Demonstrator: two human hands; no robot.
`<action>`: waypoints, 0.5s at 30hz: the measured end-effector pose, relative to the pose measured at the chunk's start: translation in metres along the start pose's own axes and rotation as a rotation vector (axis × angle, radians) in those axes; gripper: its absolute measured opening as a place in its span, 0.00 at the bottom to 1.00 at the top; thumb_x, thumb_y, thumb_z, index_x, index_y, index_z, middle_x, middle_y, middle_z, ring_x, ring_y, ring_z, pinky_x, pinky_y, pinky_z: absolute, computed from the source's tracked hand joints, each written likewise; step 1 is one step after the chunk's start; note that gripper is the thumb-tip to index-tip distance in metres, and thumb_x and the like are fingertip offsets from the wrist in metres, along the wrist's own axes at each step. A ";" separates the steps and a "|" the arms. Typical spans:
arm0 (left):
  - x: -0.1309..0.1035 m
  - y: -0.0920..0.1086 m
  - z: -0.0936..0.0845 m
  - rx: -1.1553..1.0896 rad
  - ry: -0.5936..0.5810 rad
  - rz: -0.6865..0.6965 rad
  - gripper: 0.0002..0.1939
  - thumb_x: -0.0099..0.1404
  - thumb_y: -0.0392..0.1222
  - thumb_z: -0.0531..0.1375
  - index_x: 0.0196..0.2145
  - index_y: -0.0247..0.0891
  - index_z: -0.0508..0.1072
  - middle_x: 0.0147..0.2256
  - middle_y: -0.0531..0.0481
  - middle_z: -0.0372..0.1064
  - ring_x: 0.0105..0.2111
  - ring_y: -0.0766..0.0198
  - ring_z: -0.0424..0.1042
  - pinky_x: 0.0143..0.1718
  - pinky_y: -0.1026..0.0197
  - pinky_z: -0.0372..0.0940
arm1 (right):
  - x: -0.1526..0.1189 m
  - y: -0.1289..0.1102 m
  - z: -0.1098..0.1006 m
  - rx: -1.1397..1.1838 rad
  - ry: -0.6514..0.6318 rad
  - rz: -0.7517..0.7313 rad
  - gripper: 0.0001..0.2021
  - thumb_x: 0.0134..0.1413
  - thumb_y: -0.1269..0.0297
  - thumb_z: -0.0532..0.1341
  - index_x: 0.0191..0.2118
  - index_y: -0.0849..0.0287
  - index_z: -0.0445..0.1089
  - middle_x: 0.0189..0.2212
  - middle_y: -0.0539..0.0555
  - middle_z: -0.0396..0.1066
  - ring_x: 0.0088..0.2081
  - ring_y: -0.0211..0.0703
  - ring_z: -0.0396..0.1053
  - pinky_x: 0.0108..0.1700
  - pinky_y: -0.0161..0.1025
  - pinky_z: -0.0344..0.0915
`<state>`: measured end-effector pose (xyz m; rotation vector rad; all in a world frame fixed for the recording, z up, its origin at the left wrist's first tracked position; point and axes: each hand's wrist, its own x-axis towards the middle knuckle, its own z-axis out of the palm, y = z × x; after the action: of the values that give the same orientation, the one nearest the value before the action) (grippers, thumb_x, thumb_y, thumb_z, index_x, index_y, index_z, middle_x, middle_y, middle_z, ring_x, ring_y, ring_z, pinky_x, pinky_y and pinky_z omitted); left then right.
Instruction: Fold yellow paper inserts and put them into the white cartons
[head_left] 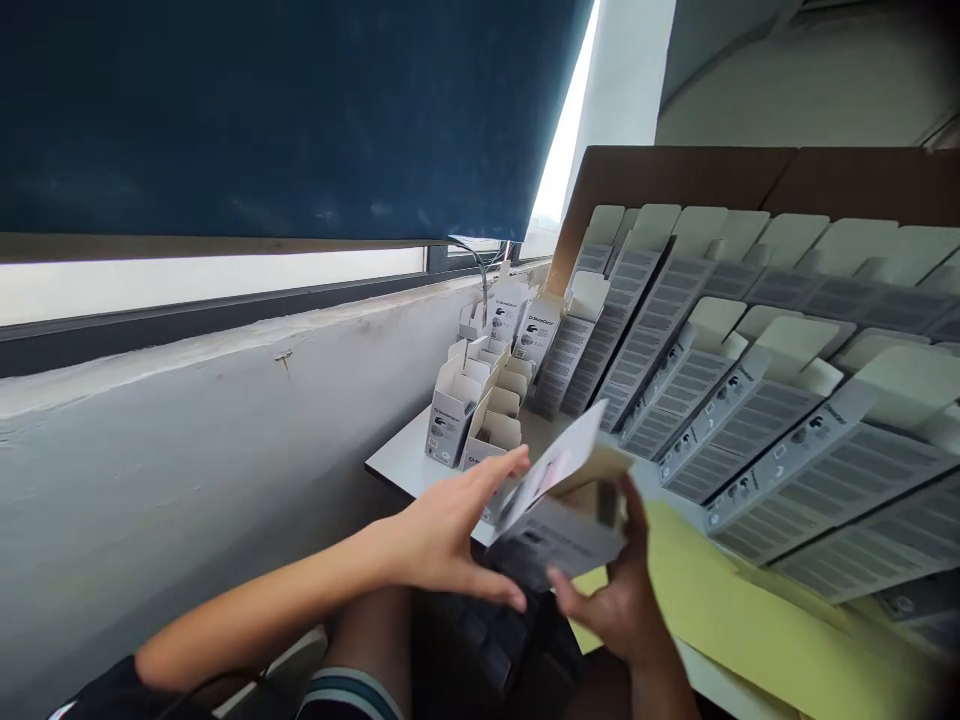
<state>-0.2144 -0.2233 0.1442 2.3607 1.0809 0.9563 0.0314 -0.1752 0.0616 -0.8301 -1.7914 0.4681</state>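
Note:
A small white and grey cardboard carton, slightly blurred, is tilted in front of me with its top open and a white flap standing up. My right hand grips it from the right, thumb on the near face and fingers round the far side. Beside its left edge, my left hand is open, thumb and fingers spread apart; whether it touches the carton I cannot tell. Something brown shows inside the carton, but its kind is unclear.
Several open cartons stand at the table's left corner by the wall. Rows of similar cartons fill the right side before a brown cardboard panel. Yellow sheets lie on the table. A dark blue blind hangs over the window.

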 end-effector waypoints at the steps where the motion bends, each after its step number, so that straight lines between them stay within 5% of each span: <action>1: -0.007 -0.003 0.002 -0.013 -0.019 -0.032 0.59 0.51 0.55 0.72 0.71 0.46 0.45 0.65 0.37 0.59 0.61 0.47 0.66 0.60 0.51 0.66 | -0.008 -0.011 0.009 -0.011 -0.045 -0.024 0.58 0.42 0.58 0.71 0.74 0.52 0.35 0.67 0.64 0.53 0.64 0.64 0.62 0.60 0.56 0.66; 5: -0.041 -0.019 -0.012 -0.112 -0.042 -0.174 0.40 0.50 0.54 0.72 0.59 0.46 0.69 0.48 0.47 0.77 0.50 0.49 0.75 0.53 0.54 0.70 | -0.028 -0.032 0.044 0.057 -0.200 -0.102 0.56 0.50 0.60 0.68 0.74 0.51 0.27 0.65 0.63 0.58 0.61 0.60 0.66 0.56 0.54 0.72; 8: -0.065 -0.044 -0.037 -0.185 -0.027 -0.278 0.27 0.53 0.56 0.71 0.47 0.40 0.76 0.35 0.49 0.79 0.46 0.50 0.76 0.52 0.55 0.70 | -0.025 -0.025 0.047 0.092 -0.182 -0.142 0.48 0.57 0.62 0.64 0.74 0.48 0.33 0.67 0.62 0.55 0.65 0.59 0.60 0.61 0.60 0.65; 11: -0.077 -0.084 -0.055 -0.243 0.077 -0.403 0.24 0.54 0.54 0.71 0.43 0.36 0.76 0.37 0.46 0.79 0.43 0.50 0.77 0.47 0.55 0.72 | -0.018 -0.002 0.037 0.074 -0.051 -0.003 0.34 0.61 0.63 0.61 0.70 0.47 0.49 0.62 0.61 0.60 0.62 0.56 0.62 0.57 0.58 0.67; 15: -0.069 -0.138 -0.052 -0.345 0.178 -0.450 0.29 0.52 0.52 0.73 0.47 0.35 0.74 0.44 0.43 0.78 0.46 0.49 0.76 0.48 0.53 0.71 | -0.017 0.038 0.027 0.014 0.095 0.222 0.28 0.61 0.56 0.61 0.65 0.49 0.57 0.55 0.61 0.66 0.56 0.55 0.67 0.50 0.53 0.69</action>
<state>-0.3552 -0.1860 0.0724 1.6871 1.3174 1.0866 0.0218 -0.1597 0.0159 -1.0308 -1.6146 0.5741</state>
